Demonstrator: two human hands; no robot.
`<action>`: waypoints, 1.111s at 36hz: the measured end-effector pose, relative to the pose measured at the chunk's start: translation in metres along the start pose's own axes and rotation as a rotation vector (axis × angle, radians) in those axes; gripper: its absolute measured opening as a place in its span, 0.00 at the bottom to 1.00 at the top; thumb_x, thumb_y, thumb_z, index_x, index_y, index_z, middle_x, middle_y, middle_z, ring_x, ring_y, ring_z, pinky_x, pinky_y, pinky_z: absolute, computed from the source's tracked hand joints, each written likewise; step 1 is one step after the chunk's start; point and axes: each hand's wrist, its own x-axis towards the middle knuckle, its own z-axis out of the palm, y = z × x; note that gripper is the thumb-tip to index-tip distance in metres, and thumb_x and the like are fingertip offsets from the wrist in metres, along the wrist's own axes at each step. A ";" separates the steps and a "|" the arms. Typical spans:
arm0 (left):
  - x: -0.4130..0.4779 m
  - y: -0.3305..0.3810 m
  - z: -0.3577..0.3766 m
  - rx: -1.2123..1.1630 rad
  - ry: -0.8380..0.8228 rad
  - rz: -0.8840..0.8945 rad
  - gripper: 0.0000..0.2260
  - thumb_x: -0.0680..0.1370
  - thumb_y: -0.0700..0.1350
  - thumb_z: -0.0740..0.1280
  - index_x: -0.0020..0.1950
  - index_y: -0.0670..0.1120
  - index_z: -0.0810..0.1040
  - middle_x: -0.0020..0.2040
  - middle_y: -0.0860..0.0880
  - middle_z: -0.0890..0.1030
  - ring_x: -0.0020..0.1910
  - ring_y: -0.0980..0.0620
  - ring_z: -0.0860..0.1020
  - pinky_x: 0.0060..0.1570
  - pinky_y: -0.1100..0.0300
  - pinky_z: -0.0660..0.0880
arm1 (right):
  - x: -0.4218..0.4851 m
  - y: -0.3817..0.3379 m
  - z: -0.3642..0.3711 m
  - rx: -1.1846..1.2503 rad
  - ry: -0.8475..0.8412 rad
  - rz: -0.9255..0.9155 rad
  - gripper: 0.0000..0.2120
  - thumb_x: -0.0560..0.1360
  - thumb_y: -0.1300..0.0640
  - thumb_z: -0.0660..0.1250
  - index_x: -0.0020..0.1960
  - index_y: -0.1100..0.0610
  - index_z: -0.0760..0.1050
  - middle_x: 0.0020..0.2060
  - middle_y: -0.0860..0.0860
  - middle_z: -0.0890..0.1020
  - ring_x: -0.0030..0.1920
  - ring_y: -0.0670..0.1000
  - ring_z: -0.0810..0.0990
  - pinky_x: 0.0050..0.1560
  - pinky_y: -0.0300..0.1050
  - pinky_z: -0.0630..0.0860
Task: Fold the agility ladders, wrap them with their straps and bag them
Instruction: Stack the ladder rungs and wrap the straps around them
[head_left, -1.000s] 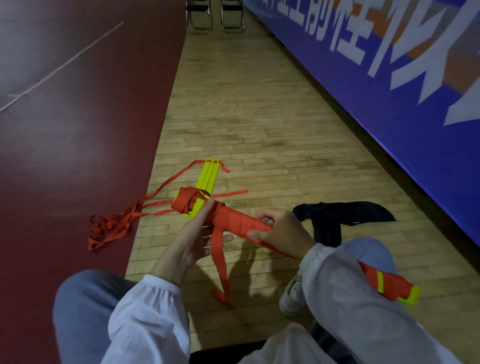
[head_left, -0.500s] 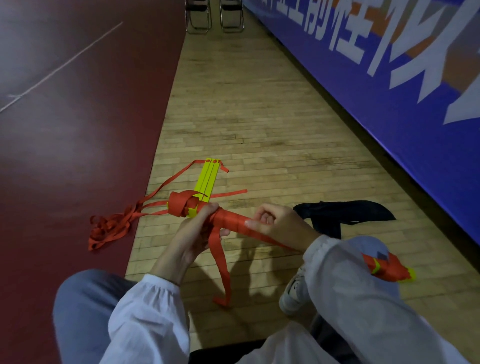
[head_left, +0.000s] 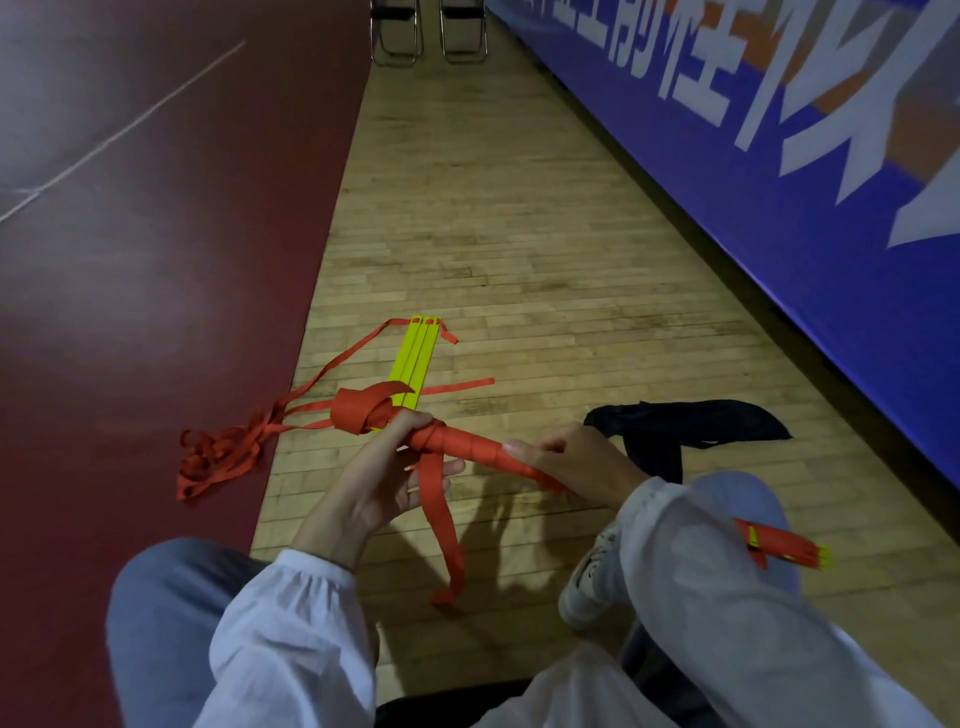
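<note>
Change: over the last second the wrapped ladder (head_left: 467, 444) has turned in the grip. Its near end, beyond the right sleeve, showed a broad red face with a yellow band and now shows thin edges. The strap loop (head_left: 363, 410) at its far end now stands higher and looser.
Left hand (head_left: 384, 478): fingers are curled over the far part of the wrapped ladder, just behind the strap loop, holding it.
Right hand (head_left: 576, 457): closed round the wrapped ladder nearer the body, with the forefinger laid along the red winding.
Wrapped ladder: held off the wooden floor (head_left: 493, 234) in front of the knees and slanting from upper left to lower right. Red strap is wound tightly along most of its length.
Strap tail (head_left: 441, 530): hangs from the wrapped ladder beside the left palm. I cannot tell whether its curled end touches the floor.
Second ladder (head_left: 415, 358): yellow rungs stacked flat on the wood beyond the hands, with the near part hidden by the strap loop.
Loose straps (head_left: 223, 457): a red tangle on the dark red court (head_left: 130, 260), trailing toward the second ladder.
Black bag (head_left: 675, 431): lies flat on the wood, right of the hands.
Surroundings: a blue banner (head_left: 779, 182) runs along the right, with two folding chairs (head_left: 395, 31) at the far end.
</note>
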 end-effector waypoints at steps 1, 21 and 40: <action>0.000 0.000 0.001 -0.005 0.004 -0.004 0.10 0.76 0.49 0.66 0.53 0.45 0.75 0.46 0.45 0.79 0.38 0.47 0.84 0.35 0.58 0.79 | 0.000 0.001 0.001 -0.026 0.032 -0.003 0.27 0.73 0.35 0.64 0.35 0.59 0.80 0.33 0.54 0.80 0.33 0.50 0.78 0.40 0.43 0.73; -0.001 -0.007 0.004 0.018 0.113 0.002 0.15 0.74 0.46 0.71 0.56 0.39 0.77 0.44 0.41 0.81 0.32 0.49 0.83 0.25 0.61 0.78 | 0.004 0.004 0.003 -0.122 0.222 0.001 0.17 0.65 0.38 0.74 0.43 0.50 0.79 0.41 0.46 0.81 0.44 0.47 0.79 0.47 0.47 0.77; 0.000 -0.009 0.009 0.005 0.118 -0.006 0.24 0.74 0.56 0.69 0.61 0.40 0.76 0.44 0.43 0.83 0.33 0.47 0.84 0.26 0.58 0.79 | 0.005 0.002 0.010 -0.231 0.287 -0.177 0.22 0.60 0.45 0.80 0.39 0.51 0.69 0.35 0.42 0.70 0.37 0.46 0.70 0.36 0.38 0.65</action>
